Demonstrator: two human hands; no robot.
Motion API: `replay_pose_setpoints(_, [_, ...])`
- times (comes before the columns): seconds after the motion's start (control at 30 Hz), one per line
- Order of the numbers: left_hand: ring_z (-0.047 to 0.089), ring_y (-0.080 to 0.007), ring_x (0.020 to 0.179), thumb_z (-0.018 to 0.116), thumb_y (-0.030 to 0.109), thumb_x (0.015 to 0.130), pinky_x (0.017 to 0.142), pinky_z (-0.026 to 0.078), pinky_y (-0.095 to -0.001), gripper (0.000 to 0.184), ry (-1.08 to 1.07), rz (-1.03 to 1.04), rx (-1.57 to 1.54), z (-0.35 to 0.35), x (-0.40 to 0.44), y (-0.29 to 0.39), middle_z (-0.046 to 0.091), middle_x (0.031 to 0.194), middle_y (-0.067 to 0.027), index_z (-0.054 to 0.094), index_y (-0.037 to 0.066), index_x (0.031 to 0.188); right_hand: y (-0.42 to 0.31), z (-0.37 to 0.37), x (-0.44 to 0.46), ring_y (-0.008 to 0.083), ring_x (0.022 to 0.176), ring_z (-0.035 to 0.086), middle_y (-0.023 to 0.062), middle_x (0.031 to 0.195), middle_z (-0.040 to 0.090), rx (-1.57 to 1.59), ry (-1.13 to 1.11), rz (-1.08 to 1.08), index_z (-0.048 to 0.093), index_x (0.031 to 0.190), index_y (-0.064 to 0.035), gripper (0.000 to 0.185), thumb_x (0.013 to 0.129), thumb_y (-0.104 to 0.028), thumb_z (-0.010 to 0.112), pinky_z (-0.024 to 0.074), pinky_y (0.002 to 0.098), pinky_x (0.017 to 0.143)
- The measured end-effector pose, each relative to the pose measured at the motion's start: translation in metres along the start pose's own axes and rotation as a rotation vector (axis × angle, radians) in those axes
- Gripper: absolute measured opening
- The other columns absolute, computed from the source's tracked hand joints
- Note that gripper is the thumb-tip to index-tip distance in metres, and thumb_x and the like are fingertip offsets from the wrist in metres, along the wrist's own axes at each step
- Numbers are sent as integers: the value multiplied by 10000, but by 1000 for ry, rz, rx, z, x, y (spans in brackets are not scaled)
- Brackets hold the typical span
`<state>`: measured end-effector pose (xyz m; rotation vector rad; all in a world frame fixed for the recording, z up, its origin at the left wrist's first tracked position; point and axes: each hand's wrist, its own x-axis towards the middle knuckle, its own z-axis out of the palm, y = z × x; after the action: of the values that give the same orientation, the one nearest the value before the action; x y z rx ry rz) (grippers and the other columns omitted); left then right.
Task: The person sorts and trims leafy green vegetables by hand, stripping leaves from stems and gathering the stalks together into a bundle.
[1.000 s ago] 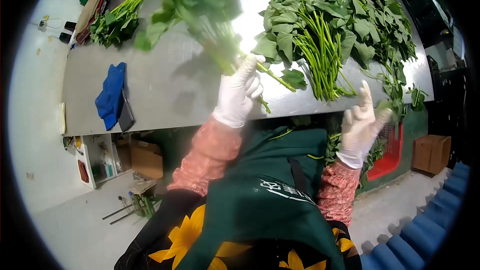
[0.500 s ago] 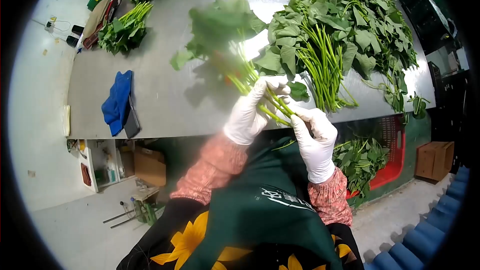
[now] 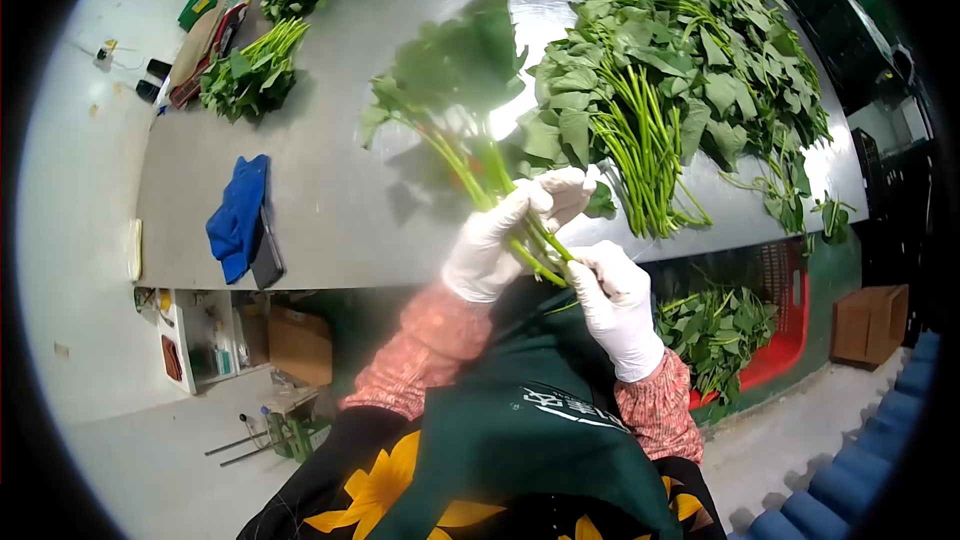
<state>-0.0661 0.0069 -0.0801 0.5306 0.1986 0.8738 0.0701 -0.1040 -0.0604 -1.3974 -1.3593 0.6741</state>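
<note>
Stems (image 3: pixel 540 266) | L fingers (image 3: pixel 563 187) curled rnd, gripping | R fingers (image 3: pixel 594 282) nr-closed, pinching btm ends

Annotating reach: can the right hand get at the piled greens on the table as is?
Likely yes: the piled greens lie just ahead of the right hand with nothing visible between, though it may first need to leave the held bunch.

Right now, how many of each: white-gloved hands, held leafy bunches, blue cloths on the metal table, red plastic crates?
White-gloved left hand and right hand: 2
Held bunch of green leafy stems: 1
Blue cloth on grey metal table: 1
Red plastic crate: 1
Total: 5
</note>
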Motion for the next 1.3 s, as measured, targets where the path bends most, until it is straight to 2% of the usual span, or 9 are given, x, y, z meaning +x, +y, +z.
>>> replay_pose_setpoints(0.1, [609,-373,1151,575,214,989,946,545,-480,221,30,-170,-20,3,-7,8,602,1227,-257,618,1,953,2,-2,-3,272,710,660,138,829,659,-117,-52,94,684,963,-29,110,881,-102,693,521,324,657])
replay_pose_setpoints(0.17, [623,-149,623,572,197,994,587,550,-271,201,96,-1,247,13,-3,4,661,1118,-254,596,-2,975,6,-7,-3,185,665,615,107,779,654,-149,-119,84,707,907,-9,139,843,-124,750,487,290,635])
replay_pose_setpoints(0.23, [455,-56,434,552,199,1007,444,407,-209,218,90,-42,329,15,-4,14,695,1009,-207,613,-8,974,13,-17,-3,165,669,620,85,787,667,-103,-66,69,723,951,-15,153,845,-122,752,498,278,644])
replay_pose_setpoints(0.33, [353,-9,400,552,209,1012,397,264,-190,244,202,58,613,15,-2,8,699,846,-105,641,-8,942,23,-34,3,200,697,660,101,831,699,-150,93,174,729,937,-33,128,860,-135,738,517,288,670])
replay_pose_setpoints(0.47, [369,-20,418,572,200,1001,399,273,-191,235,231,-87,344,20,-1,9,671,788,-82,640,-2,901,16,-38,11,76,634,540,27,738,647,-43,150,305,712,937,-9,77,893,-72,708,456,232,618])
replay_pose_setpoints(0.77, [342,-33,392,552,207,1008,409,232,-202,283,167,-158,303,25,-1,-4,410,480,45,647,-10,853,18,-28,9,103,724,614,63,827,680,-84,52,162,702,957,5,84,882,-31,699,493,244,679])
replay_pose_setpoints(0.97, [374,-35,407,592,175,986,403,277,-204,198,159,-240,295,22,-3,-18,550,627,3,627,0,900,7,-22,24,106,752,650,52,880,689,241,189,201,711,1028,-18,137,895,-34,684,521,243,685])
replay_pose_setpoints(1.17, [397,-42,435,655,182,952,414,294,-206,167,304,-251,393,35,-8,-36,522,656,22,567,48,1000,-5,-13,65,165,709,661,81,823,680,-241,189,66,697,888,-43,176,806,-173,783,531,287,653])
replay_pose_setpoints(1.3, [379,-48,427,642,188,960,414,287,-211,171,269,-230,322,23,-8,-35,503,651,22,545,60,1018,13,-8,64,168,662,642,76,772,665,47,206,106,673,861,-31,156,839,-166,749,515,290,615])
